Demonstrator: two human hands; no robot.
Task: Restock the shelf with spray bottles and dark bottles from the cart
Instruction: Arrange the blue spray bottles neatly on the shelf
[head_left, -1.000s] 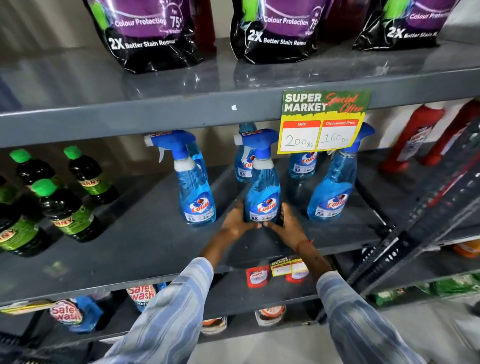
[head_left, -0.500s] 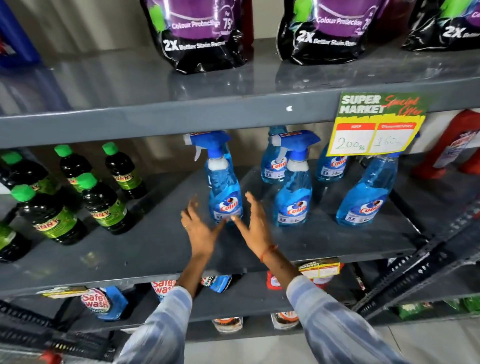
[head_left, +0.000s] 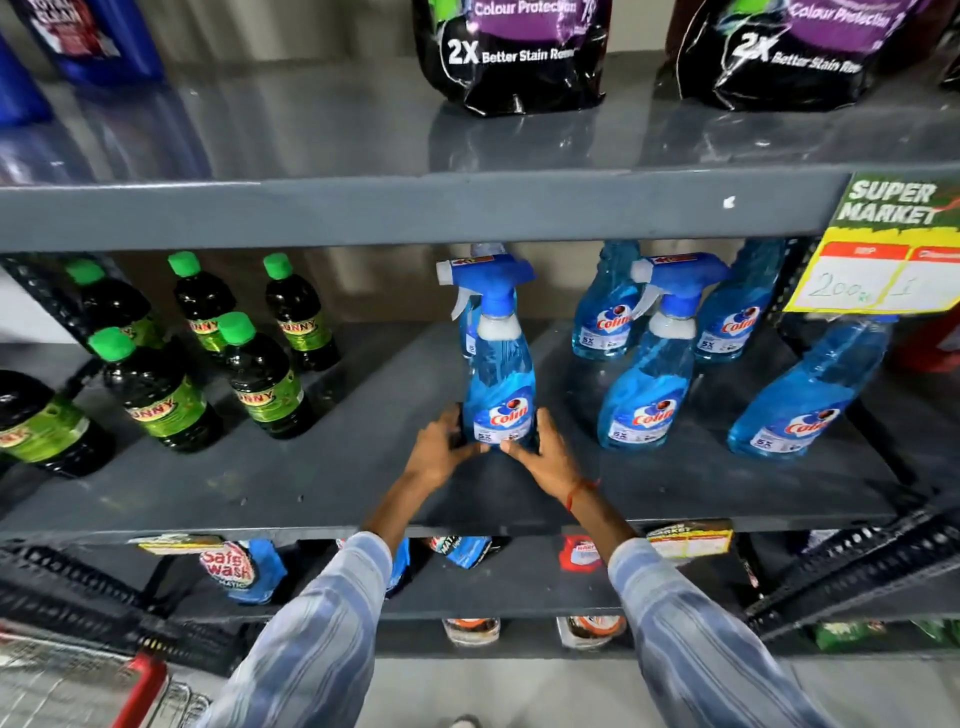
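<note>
Across the middle of the frame runs a grey metal shelf (head_left: 675, 493), scuffed and dull, with another grey board above it and pale floor showing at the bottom edge. On the upper board stand purple-and-black pouches (head_left: 511, 52); blue packs sit at the upper left. A yellow price tag (head_left: 883, 249) hangs from the upper board's edge at the right and hides the tops of the bottles behind it. At the left of the shelf stand dark bottles (head_left: 260, 384) with green caps, upright, in a loose cluster. Right of centre stand several more blue spray bottles, the nearest (head_left: 649, 395) with its blue trigger head pointing left. Below the shelf, lower boards carry small packs, and a cart (head_left: 78, 686) with a red corner shows at the lower left.

At centre, one spray bottle (head_left: 501, 395) stands upright on the shelf near its front edge. The left hand (head_left: 441, 447) and right hand (head_left: 545, 449) press its base from either side, fingers (head_left: 519, 447) curled against the label and clamped on it.

Half a second ago both hands were open, fingers spread, short of this bottle; now they have closed on it. The view has also swung left, so the tag sits at the right edge.
</note>
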